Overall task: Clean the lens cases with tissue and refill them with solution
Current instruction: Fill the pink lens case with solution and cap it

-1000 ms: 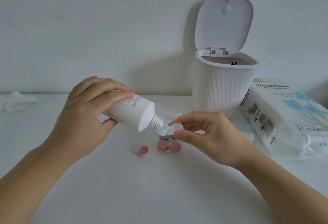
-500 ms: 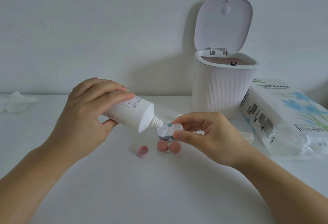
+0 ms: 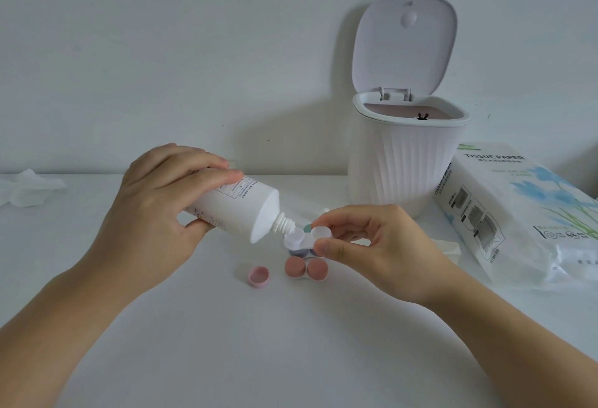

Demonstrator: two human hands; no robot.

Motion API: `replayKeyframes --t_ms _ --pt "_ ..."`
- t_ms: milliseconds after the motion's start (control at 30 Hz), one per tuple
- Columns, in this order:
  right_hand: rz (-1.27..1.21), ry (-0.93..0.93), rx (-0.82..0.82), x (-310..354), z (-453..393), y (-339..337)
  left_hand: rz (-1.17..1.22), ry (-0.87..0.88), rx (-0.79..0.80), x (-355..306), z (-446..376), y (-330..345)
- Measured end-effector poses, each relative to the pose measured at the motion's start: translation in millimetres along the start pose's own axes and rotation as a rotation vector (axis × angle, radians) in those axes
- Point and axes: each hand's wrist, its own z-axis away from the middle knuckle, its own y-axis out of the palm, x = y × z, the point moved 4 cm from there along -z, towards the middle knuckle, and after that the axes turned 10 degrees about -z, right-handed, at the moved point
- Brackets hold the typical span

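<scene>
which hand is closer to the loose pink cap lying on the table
Left, by a narrow margin. The left hand, gripping the solution bottle, is up and left of the pink cap. The right hand, pinching the white lens case, is off to the cap's right.

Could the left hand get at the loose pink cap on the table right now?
Probably not yet: the left hand grips the tilted solution bottle. The pink cap lies uncovered on the table just below it, so once the bottle is set down the way looks free.

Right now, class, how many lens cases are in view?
3: a white case held by the right hand, a pink-capped case on the table, and a dark-capped one between them, mostly hidden.
</scene>
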Motion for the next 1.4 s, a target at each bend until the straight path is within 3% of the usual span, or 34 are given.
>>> replayKeyframes --t_ms 367,1100,1400 --pt "0.018 0.016 -0.011 0.1 -0.4 -0.6 0.009 0.001 0.007 -0.4 1.0 1.0" --pt "-0.082 -0.035 -0.053 0.7 -2.4 -3.3 0.196 -0.270 0.087 10.1 11.1 4.8" --pt "-0.058 -0.030 -0.052 -0.5 -2.9 -3.1 0.139 -0.176 0.084 2.8 7.5 3.6"
